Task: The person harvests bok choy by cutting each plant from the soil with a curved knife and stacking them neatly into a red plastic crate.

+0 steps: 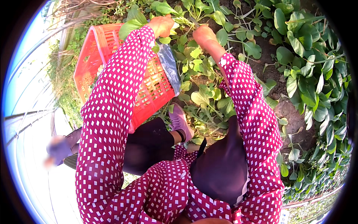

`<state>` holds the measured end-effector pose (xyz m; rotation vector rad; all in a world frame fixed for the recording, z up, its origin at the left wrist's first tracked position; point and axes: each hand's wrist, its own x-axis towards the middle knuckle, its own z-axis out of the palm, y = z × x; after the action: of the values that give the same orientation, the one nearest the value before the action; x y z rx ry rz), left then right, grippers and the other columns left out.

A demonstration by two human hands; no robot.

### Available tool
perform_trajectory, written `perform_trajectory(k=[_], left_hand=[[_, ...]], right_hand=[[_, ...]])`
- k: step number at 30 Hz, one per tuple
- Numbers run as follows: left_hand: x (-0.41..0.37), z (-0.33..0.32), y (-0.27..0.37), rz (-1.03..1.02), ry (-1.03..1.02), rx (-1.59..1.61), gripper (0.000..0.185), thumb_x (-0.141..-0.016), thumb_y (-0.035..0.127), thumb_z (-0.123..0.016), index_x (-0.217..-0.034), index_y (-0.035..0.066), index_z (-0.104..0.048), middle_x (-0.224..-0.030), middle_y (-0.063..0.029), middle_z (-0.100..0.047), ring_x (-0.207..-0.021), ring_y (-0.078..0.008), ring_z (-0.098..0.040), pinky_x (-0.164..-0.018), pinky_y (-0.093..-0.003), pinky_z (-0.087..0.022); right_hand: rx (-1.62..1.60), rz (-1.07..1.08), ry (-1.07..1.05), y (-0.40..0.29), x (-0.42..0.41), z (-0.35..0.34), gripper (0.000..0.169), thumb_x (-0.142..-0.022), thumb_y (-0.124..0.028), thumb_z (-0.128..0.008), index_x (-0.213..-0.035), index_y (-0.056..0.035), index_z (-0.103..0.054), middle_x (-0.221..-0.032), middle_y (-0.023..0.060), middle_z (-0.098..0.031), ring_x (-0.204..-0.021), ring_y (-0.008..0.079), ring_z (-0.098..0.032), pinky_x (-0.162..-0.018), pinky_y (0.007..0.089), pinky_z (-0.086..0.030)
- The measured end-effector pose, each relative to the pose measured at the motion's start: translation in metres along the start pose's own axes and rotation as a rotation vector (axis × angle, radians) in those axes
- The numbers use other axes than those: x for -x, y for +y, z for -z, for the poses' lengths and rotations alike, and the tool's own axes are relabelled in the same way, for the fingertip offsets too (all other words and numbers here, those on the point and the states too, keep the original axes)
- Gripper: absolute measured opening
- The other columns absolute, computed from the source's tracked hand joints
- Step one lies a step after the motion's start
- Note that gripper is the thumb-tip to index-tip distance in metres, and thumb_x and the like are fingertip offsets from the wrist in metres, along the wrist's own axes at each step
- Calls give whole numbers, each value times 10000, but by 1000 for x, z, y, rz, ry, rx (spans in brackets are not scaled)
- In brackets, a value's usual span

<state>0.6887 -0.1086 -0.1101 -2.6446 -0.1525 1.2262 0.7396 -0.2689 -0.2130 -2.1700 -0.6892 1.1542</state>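
My left hand [162, 25] is closed around leafy green vegetables [131, 28], whose broad leaves stick out on its left side. My right hand [205, 35] is a short way to the right, closed in a fist. From it a short grey blade [193, 21], apparently a knife, points at the pale stems of a leafy plant [183, 20] rooted in the bed. The handle is hidden in my fist. Below my left forearm a red plastic crate [153, 89] stands tilted, partly covered by my sleeve. A grey-blue plastic sheet [169, 67] hangs over its right edge.
Low greens [204, 98] grow around my pink shoe [180, 120]. A dense row of taller leafy plants [307, 78] runs down the right, beyond bare soil [296, 117]. Another person [60, 149] is at the left, by the greenhouse film wall [33, 179].
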Motion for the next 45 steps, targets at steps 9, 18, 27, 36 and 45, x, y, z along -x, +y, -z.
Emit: perform_trajectory(k=[9, 18, 27, 36, 45], left_hand=[[17, 2, 3, 20, 1, 33, 309, -725, -18, -602, -1033, -47, -615, -1076, -235, -647, -979, -386, -649, -812, -442, -531], [87, 60, 2, -311, 541, 473, 426, -708, 44, -656, -1112, -62, -573, -1069, -181, -582, -931, -340, -637, -779, -378, -527], [149, 93, 85, -307, -207, 1594, 682, -676, -42, -744, -1304, -49, -478, -1194, -40, -585, -1066, -108, -553, -903, -268, -477], [141, 86, 142, -268, -170, 1765, 548, -760, 47, -715, -1268, -13, -518, -1109, -81, -634, -876, -144, -637, -741, -279, -529], [126, 88, 176, -204, -178, 1782, 438, -765, 60, -675, -1182, 13, -552, -1009, -39, -601, -884, -131, -614, -788, -269, -515]], right_hand=[[30, 79, -301, -12, 32, 12, 301, -865, -209, -529, -1014, -24, -712, -1088, 183, -683, -1008, 360, -660, -856, 417, -523], [-487, -104, 190, 51, 112, 68, 279, -875, -243, -641, -947, 23, -600, -781, 137, -639, -714, 264, -633, -669, 390, -494], [-1377, 447, 272, 9, 192, 138, 351, -789, -69, -789, -1112, -23, -660, -697, -47, -567, -522, 28, -442, -476, 180, -346], [-1068, 209, 298, 67, 232, 151, 162, -789, -65, -779, -899, -19, -670, -635, -48, -550, -481, 30, -435, -444, 183, -335], [-1386, 124, 139, 61, 239, 131, 169, -806, -59, -760, -882, -47, -610, -651, -5, -585, -492, 64, -519, -408, 188, -344]])
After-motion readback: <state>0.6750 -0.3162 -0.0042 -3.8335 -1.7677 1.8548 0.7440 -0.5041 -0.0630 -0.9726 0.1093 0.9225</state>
